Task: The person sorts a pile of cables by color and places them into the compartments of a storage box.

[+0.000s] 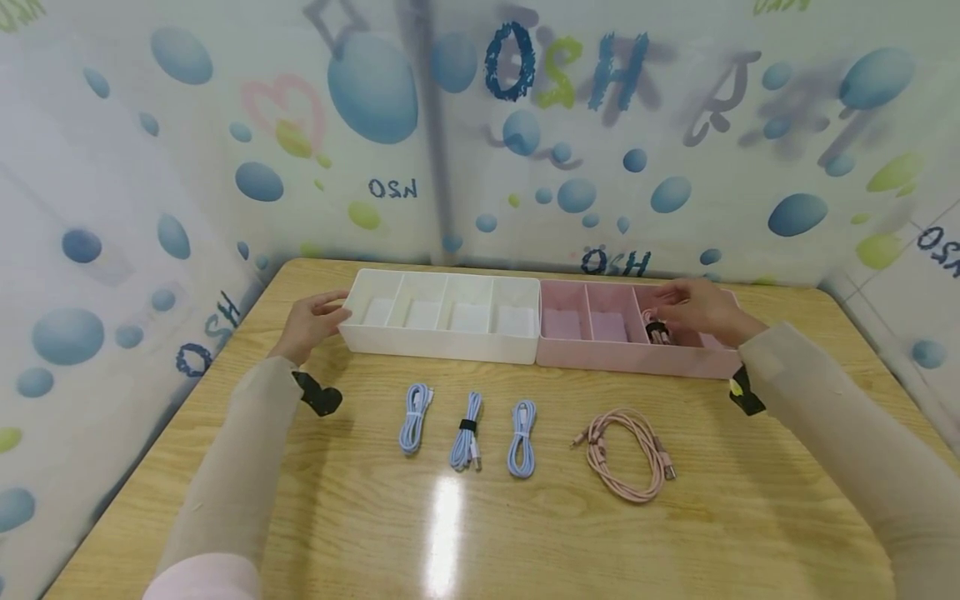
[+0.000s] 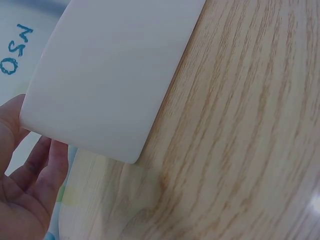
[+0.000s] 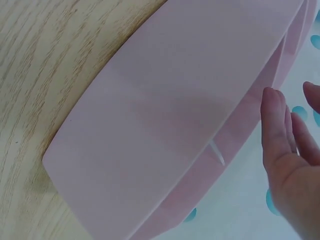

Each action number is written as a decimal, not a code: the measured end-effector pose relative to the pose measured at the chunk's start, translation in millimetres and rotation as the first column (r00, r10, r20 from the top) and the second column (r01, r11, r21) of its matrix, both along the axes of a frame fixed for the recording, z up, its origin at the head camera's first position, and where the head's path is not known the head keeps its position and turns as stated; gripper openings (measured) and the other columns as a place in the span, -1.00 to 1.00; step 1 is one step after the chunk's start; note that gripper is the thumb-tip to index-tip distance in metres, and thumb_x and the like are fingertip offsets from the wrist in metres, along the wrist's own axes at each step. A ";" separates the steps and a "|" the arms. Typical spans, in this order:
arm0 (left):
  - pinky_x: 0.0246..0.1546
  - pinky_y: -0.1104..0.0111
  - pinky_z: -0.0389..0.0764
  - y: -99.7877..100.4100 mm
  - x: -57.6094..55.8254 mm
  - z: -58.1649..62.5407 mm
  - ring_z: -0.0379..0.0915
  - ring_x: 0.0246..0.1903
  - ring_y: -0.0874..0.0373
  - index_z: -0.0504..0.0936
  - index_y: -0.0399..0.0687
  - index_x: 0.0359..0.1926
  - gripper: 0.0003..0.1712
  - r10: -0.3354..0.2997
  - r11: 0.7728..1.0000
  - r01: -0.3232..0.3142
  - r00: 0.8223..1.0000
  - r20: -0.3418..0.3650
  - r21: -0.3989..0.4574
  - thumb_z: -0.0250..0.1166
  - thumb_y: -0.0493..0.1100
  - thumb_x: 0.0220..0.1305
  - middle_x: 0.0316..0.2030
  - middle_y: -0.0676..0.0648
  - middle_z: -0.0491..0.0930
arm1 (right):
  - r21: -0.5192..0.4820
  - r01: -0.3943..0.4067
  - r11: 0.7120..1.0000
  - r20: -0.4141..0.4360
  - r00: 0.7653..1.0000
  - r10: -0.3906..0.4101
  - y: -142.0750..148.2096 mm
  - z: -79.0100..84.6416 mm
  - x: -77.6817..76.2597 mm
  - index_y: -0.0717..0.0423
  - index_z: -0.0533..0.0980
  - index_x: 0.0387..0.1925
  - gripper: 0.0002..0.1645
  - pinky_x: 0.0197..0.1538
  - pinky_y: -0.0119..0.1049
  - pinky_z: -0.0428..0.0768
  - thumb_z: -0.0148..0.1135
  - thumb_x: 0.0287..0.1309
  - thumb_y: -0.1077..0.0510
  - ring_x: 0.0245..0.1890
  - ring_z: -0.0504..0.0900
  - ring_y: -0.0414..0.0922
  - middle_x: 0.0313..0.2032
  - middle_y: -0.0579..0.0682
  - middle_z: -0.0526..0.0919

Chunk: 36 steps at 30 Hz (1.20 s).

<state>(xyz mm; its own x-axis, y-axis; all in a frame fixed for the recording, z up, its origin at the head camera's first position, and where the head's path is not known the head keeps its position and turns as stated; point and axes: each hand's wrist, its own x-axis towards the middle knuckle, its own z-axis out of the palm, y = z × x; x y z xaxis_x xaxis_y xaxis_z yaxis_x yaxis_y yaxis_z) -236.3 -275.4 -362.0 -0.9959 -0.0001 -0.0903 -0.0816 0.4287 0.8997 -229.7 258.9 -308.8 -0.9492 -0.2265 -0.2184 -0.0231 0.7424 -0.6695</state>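
My left hand (image 1: 309, 323) touches the left end of a white divided tray (image 1: 442, 343), its fingers relaxed at the corner; the left wrist view shows the fingertips along that end. My right hand (image 1: 701, 308) is over a pink divided tray (image 1: 630, 358), fingers extended and thumb apart in the right wrist view. Just below its fingertips, a bundled charging cable (image 1: 657, 332) with a black strap stands in the pink tray's third compartment from the left. The tray's front wall hides the cable's lower part, and the hand covers part of the compartments at right.
In front of the trays lie three light-blue bundled cables: one at left (image 1: 415, 419), one with a black strap (image 1: 467, 432) and one at right (image 1: 522, 438). A loosely coiled pink cable (image 1: 626, 454) lies to their right. A patterned curtain (image 1: 480, 167) hangs behind the wooden table (image 1: 360, 525).
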 end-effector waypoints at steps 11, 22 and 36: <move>-0.02 0.16 0.43 0.4 -0.1 0.2 0.22 0.07 -0.11 0.21 -0.21 0.26 -0.43 0.004 1.000 -0.004 1.000 -0.005 -0.006 0.08 -0.15 0.26 0.12 -0.34 0.25 | 0.012 0.039 0.999 -0.038 0.999 -0.038 0.6 -0.2 11.6 0.23 0.30 0.12 -0.42 -0.01 0.01 0.42 0.08 0.16 -0.03 0.00 0.35 0.12 -0.03 0.23 0.42; -0.02 0.17 0.43 1.5 1.4 2.4 0.23 0.05 -0.12 0.21 -0.22 0.26 -0.44 0.002 1.000 -0.002 1.000 -0.003 -0.018 0.07 -0.16 0.27 0.11 -0.36 0.25 | -0.055 0.040 0.998 -0.058 0.997 -0.043 4.3 -4.9 20.7 0.23 0.35 0.09 -0.35 -0.16 -0.18 0.53 0.10 0.10 -0.14 -0.13 0.43 -0.02 -0.08 0.18 0.48; -0.02 0.17 0.43 0.9 -0.6 -0.5 0.22 0.07 -0.12 0.22 -0.21 0.25 -0.45 0.017 1.000 -0.017 1.000 0.000 -0.017 0.07 -0.16 0.26 0.12 -0.34 0.25 | -0.234 -0.014 0.972 -0.063 0.998 0.000 4.8 -11.6 35.3 0.44 0.32 0.05 -0.49 -0.18 -0.23 0.57 0.10 0.17 0.14 -0.27 0.56 -0.16 -0.06 0.34 0.42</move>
